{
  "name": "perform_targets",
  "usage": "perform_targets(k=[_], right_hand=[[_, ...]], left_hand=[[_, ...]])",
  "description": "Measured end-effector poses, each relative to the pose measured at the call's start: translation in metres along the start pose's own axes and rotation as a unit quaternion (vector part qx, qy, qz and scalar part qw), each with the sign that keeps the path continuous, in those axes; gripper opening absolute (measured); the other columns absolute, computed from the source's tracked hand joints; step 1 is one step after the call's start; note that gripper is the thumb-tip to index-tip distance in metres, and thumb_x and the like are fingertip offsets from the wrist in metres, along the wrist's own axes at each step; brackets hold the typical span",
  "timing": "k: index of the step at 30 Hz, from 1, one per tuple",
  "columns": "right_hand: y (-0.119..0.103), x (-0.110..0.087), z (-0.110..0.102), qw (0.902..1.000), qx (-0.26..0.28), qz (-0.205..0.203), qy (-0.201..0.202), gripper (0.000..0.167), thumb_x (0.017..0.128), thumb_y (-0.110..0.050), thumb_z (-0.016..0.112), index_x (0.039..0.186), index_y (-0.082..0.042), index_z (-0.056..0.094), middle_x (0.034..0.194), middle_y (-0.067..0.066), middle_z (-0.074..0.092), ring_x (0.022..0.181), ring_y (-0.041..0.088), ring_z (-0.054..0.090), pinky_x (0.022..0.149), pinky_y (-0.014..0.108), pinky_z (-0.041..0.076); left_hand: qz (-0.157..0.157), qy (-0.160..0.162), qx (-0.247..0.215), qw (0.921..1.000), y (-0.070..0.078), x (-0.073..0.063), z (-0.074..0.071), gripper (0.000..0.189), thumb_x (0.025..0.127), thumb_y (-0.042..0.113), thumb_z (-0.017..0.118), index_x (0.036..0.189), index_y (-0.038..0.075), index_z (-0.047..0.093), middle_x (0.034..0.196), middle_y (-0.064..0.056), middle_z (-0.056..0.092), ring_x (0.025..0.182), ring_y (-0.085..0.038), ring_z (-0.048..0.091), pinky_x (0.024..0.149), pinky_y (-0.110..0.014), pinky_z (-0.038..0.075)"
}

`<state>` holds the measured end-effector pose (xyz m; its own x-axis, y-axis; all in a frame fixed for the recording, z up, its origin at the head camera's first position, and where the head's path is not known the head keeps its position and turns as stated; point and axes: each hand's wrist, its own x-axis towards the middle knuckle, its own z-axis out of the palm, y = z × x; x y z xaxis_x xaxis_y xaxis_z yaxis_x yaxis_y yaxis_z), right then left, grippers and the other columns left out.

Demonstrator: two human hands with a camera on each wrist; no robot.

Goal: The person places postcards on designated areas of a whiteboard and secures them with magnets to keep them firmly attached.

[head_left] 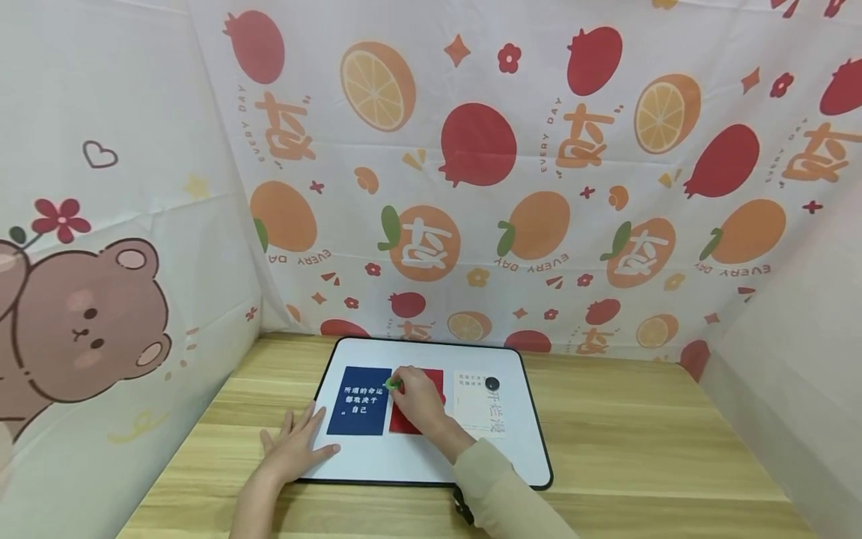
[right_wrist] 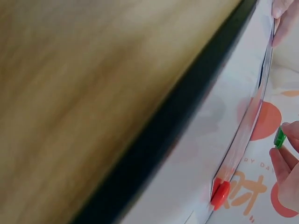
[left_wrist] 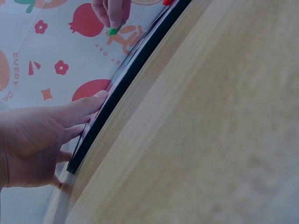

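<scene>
My right hand point(head_left: 419, 397) pinches a small green magnet point(right_wrist: 280, 138) between thumb and fingertips, over the upper right corner of a blue card point(head_left: 357, 419). The card lies on a black-framed whiteboard point(head_left: 431, 468) and bears white writing. Partly hidden under that hand is a red card point(head_left: 404, 424), with a red magnet point(right_wrist: 220, 195) at its right side. With fingers spread, my left hand point(head_left: 294, 448) rests on the board's left edge; its thumb lies on the white surface, and some fingers reach past the frame.
A white card point(head_left: 468, 423) with printed writing lies on the board's right part, a round black magnet point(head_left: 492, 383) at its upper right. Under the board is a wooden table point(head_left: 626, 449). A fruit-print cloth point(head_left: 485, 299) hangs behind it, with a bear-print cloth point(head_left: 94, 337) on the left.
</scene>
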<state>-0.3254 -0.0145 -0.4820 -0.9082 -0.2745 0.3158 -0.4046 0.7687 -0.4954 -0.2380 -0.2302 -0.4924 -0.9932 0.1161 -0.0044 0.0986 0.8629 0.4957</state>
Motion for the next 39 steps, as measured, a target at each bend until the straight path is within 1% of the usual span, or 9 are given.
perform_targets(k=[7,11,15,17,22,29,39], right_hand=[[-0.005,-0.002,0.010,0.9997,-0.009,0.008,-0.023,0.016,0.079,-0.017,0.074,0.092,-0.019,0.064,0.088,-0.009,0.058,0.082,0.005,0.051,0.073,0.015,0.047],[-0.007,-0.003,0.013,0.9993,-0.003,0.006,-0.037,0.014,0.080,-0.015,0.073,0.091,-0.017,0.064,0.090,-0.007,0.059,0.081,0.005,0.050,0.072,0.014,0.046],[-0.009,-0.005,0.015,0.9989,-0.001,0.003,-0.047,0.011,0.081,-0.014,0.071,0.089,-0.017,0.064,0.089,-0.007,0.059,0.077,0.006,0.049,0.067,0.013,0.045],[-0.010,-0.006,0.016,0.9984,-0.003,0.009,-0.056,0.011,0.081,-0.014,0.071,0.089,-0.017,0.064,0.089,-0.007,0.059,0.076,0.005,0.049,0.066,0.012,0.045],[-0.013,-0.007,0.018,0.9974,-0.017,0.014,-0.068,0.012,0.081,-0.014,0.072,0.090,-0.017,0.065,0.089,-0.008,0.059,0.075,0.003,0.049,0.067,0.012,0.046],[-0.012,-0.008,0.020,0.9965,-0.032,-0.002,-0.077,0.011,0.080,-0.015,0.072,0.088,-0.018,0.065,0.086,-0.008,0.058,0.074,0.002,0.049,0.067,0.012,0.046],[-0.013,-0.009,0.018,0.9961,-0.029,-0.006,-0.084,0.012,0.081,-0.015,0.072,0.088,-0.018,0.065,0.086,-0.009,0.056,0.074,0.002,0.049,0.068,0.012,0.046]], left_hand=[[-0.006,-0.008,-0.001,1.0000,0.000,0.001,0.000,0.084,0.080,0.051,0.062,0.136,-0.006,0.035,0.143,-0.029,0.019,0.123,-0.061,0.006,0.086,-0.076,-0.006],[-0.007,-0.008,0.001,0.9999,0.001,0.000,-0.001,0.083,0.081,0.050,0.062,0.137,-0.006,0.035,0.143,-0.029,0.019,0.123,-0.060,0.006,0.086,-0.076,-0.006],[-0.005,-0.008,0.001,1.0000,0.002,0.000,-0.003,0.083,0.081,0.049,0.062,0.137,-0.005,0.035,0.143,-0.029,0.020,0.123,-0.060,0.006,0.086,-0.076,-0.006],[-0.007,-0.011,0.000,0.9999,0.002,0.000,-0.003,0.083,0.081,0.049,0.062,0.137,-0.005,0.035,0.143,-0.029,0.020,0.124,-0.060,0.006,0.086,-0.076,-0.006],[-0.008,-0.013,0.003,0.9999,0.002,0.001,-0.003,0.083,0.081,0.050,0.062,0.137,-0.006,0.035,0.143,-0.029,0.020,0.123,-0.060,0.006,0.086,-0.076,-0.006],[-0.007,-0.010,0.004,0.9999,0.002,0.001,-0.003,0.082,0.081,0.049,0.062,0.136,-0.006,0.036,0.143,-0.029,0.020,0.123,-0.060,0.007,0.086,-0.076,-0.005],[-0.009,-0.015,0.008,0.9998,0.003,0.001,-0.005,0.082,0.081,0.050,0.061,0.137,-0.006,0.035,0.143,-0.029,0.020,0.123,-0.060,0.006,0.086,-0.076,-0.005]])
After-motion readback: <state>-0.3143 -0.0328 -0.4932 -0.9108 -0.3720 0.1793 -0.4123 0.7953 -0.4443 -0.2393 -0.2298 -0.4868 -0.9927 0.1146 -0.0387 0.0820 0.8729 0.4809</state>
